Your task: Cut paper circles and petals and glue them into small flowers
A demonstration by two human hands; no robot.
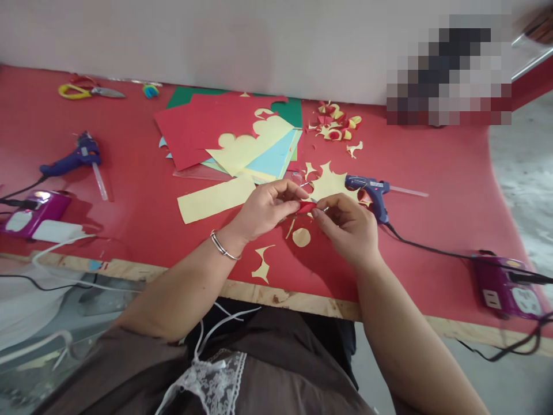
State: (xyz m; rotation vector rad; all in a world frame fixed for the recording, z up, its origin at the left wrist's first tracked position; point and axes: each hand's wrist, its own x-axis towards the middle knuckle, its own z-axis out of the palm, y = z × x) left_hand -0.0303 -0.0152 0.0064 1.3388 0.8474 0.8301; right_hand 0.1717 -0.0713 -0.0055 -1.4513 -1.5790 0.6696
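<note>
My left hand (264,208) and my right hand (347,225) meet over the red table (436,190), both pinching a small folded red paper piece (306,207) between their fingertips. A silver bangle sits on my left wrist. Just below the hands lie a small yellow paper circle (301,237) and yellow offcuts (262,264). A blue glue gun (370,192) lies right behind my right hand, on a yellow cut-out sheet (329,183).
A stack of red, yellow, blue and green paper sheets (235,138) lies behind the hands. Finished folded red-yellow pieces (336,123) sit at the back. A second glue gun (73,158), yellow scissors (88,90) and purple power strips (505,285) flank the area.
</note>
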